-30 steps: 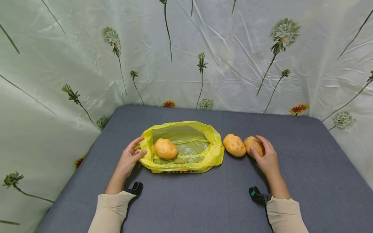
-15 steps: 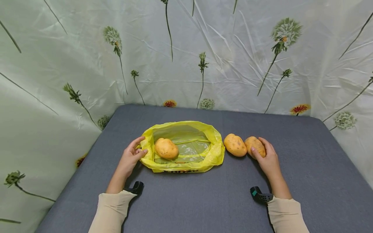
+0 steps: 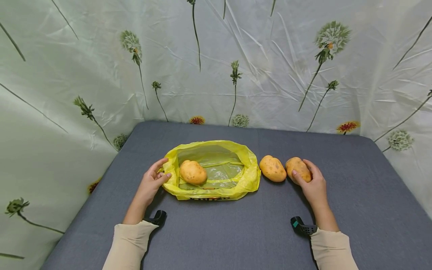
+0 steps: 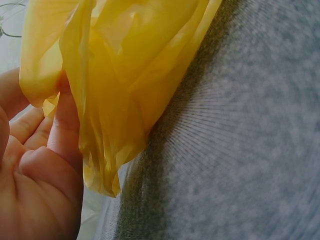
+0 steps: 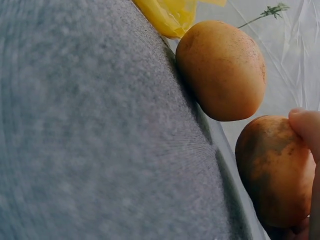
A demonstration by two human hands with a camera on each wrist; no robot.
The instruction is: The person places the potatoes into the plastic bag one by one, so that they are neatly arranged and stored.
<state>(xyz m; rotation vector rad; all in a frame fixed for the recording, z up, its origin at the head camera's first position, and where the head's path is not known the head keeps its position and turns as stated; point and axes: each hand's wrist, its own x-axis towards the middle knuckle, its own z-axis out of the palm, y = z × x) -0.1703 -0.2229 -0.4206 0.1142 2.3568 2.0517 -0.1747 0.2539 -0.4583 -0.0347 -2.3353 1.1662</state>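
Rightmost potato (image 3: pixel 298 165) has shifted rightward (slightly), pinched between right fingers (image 3: pixel 312 168).

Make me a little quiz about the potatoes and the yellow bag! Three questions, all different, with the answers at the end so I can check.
1. True or false: one oval tan potato is inside the crinkly yellow plastic bag.

2. What does the right hand hold? A) The bag's edge. B) The blotchy brown oval potato. C) A spoon.

3. How many potatoes are outside the bag?

Key:
1. True.
2. B. The left hand is the one at the bag's edge.
3. Two: the held one and the speckled tan potato beside the bag.
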